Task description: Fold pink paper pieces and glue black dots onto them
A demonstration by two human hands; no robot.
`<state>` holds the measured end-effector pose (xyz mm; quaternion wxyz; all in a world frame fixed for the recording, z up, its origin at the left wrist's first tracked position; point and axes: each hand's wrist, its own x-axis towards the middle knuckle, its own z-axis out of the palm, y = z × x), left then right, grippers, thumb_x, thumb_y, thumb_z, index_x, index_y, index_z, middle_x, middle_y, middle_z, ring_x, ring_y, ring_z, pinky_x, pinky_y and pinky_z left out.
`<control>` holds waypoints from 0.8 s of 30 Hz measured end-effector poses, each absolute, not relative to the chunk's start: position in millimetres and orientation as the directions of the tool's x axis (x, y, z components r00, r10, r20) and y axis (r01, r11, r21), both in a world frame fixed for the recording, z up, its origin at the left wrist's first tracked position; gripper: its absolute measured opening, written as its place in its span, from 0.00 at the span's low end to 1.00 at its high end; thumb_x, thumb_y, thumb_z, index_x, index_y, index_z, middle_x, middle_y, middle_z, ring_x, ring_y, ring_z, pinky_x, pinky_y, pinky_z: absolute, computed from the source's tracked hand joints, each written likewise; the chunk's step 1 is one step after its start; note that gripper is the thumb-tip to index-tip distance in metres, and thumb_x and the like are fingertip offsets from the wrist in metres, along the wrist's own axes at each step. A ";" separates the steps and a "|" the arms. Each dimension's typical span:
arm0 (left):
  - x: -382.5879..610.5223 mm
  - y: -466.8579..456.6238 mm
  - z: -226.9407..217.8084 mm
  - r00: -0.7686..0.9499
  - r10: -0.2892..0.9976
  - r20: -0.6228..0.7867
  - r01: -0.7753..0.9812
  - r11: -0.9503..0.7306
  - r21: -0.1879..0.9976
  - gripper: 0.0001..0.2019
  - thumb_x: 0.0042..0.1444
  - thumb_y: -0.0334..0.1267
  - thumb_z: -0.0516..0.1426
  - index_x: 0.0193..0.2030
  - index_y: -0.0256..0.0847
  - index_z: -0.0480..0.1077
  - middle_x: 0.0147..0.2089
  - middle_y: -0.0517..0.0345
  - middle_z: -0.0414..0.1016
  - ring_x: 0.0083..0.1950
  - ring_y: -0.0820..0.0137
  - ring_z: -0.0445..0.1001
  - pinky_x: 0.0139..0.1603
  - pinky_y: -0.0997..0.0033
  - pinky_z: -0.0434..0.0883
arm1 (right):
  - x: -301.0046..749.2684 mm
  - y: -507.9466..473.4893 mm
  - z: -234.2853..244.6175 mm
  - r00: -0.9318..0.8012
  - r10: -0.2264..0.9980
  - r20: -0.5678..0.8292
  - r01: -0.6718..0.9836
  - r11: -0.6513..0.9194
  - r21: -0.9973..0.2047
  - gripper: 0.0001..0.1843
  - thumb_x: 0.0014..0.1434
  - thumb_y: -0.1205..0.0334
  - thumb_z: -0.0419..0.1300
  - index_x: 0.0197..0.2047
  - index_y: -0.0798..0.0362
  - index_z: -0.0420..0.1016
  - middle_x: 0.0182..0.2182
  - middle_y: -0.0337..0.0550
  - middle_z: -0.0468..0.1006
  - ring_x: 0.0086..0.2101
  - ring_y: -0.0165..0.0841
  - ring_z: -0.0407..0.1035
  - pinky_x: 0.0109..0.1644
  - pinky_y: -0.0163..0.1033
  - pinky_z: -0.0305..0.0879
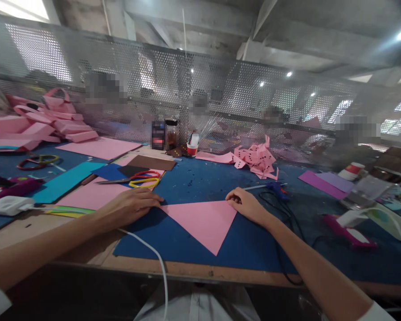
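left hand (130,206) flat, fingers together, pressing left corner of pink paper triangle (203,223) on blue mat (194,183); right hand (245,204) curled, fingertips pinning right corner.

— How does the left hand (128,206) lie?
— Palm down and flat, fingers together pointing right, its bare forearm reaching in from the lower left.
— And the right hand (245,204)?
— Loosely curled, knuckles up, fingertips pressed down; its forearm slants in from the lower right.
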<state>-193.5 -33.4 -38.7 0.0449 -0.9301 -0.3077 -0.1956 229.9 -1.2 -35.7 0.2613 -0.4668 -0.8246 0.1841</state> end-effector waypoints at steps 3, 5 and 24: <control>-193.6 -38.6 -39.0 0.703 0.571 0.424 0.614 -0.788 0.045 0.17 0.65 0.29 0.50 0.50 0.51 0.76 0.54 0.61 0.80 0.55 0.68 0.75 0.63 0.66 0.66 | 230.2 -0.8 -36.3 -0.426 0.867 0.257 0.676 0.494 -0.546 0.07 0.60 0.66 0.58 0.39 0.52 0.77 0.35 0.41 0.74 0.34 0.31 0.69 0.40 0.38 0.65; -193.7 -42.4 -39.9 0.677 0.586 0.445 0.632 -0.773 0.057 0.16 0.64 0.29 0.50 0.47 0.49 0.76 0.53 0.60 0.81 0.54 0.68 0.76 0.62 0.66 0.67 | 230.1 -0.8 -36.5 -0.426 0.867 0.258 0.677 0.494 -0.545 0.07 0.60 0.66 0.58 0.38 0.52 0.77 0.36 0.41 0.74 0.34 0.31 0.69 0.40 0.38 0.65; -164.2 -31.6 -42.3 0.574 0.715 0.399 0.697 -0.682 0.220 0.11 0.65 0.45 0.56 0.48 0.47 0.76 0.52 0.52 0.76 0.55 0.63 0.72 0.60 0.60 0.67 | 211.0 -29.7 -16.3 -0.641 0.725 0.250 0.563 0.666 -0.490 0.12 0.63 0.57 0.62 0.49 0.49 0.75 0.47 0.45 0.76 0.48 0.38 0.70 0.55 0.43 0.64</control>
